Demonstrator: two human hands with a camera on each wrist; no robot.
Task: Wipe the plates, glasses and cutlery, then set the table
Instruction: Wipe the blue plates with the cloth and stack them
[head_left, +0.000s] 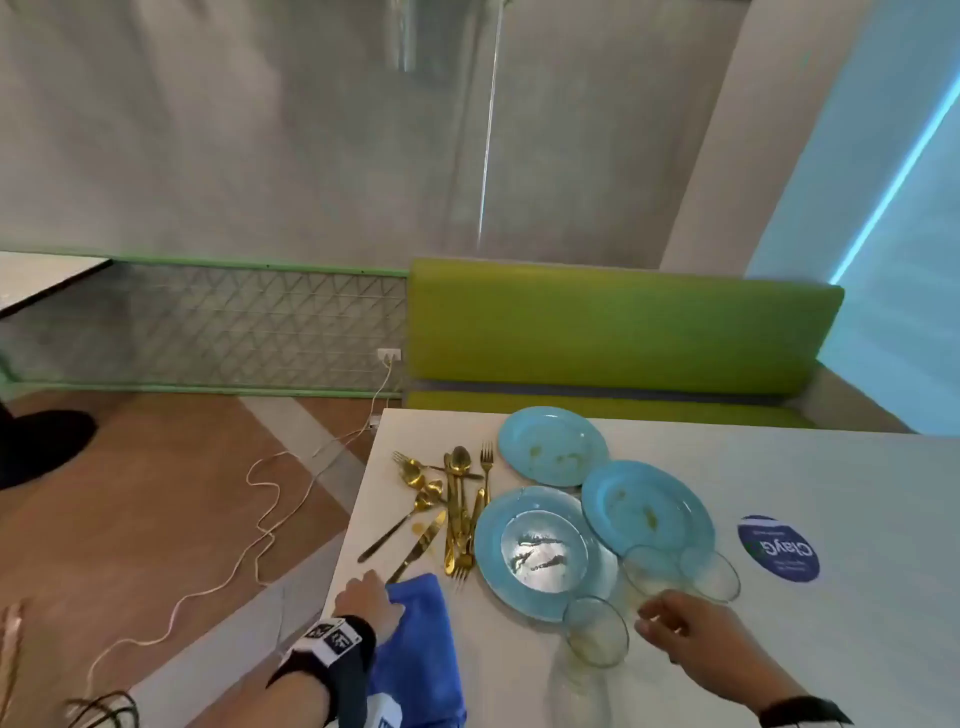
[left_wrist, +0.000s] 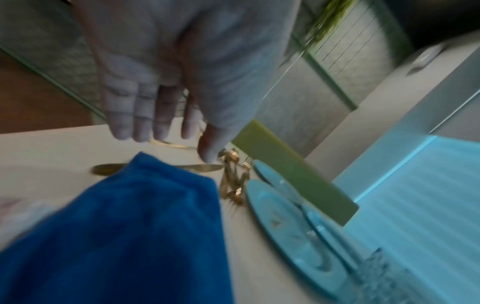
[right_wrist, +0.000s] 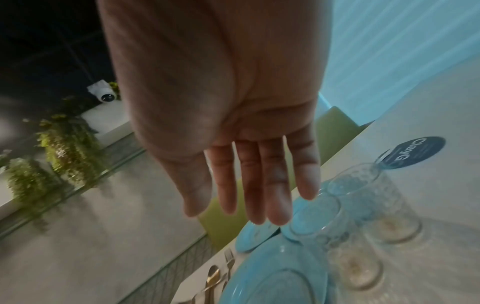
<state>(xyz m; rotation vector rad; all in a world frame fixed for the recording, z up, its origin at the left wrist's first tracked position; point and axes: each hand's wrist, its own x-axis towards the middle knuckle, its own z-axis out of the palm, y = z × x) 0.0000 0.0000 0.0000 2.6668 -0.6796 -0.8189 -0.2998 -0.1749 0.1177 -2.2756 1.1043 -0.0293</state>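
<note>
both hands' fingers spread, holding nothing; left hand (head_left: 366, 597) above blue cloth (head_left: 415, 644) near table edge (head_left: 358, 499); right hand (head_left: 691, 631) by glasses (head_left: 652, 569)

Cutlery (head_left: 447, 504) lies left of plates (head_left: 545, 551), glasses (head_left: 654, 569) nearer.

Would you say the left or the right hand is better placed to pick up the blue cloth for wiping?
Left, probably. The left hand is open just above the blue cloth at the table's near edge, while the right hand, also open, reaches toward the glasses.
</note>
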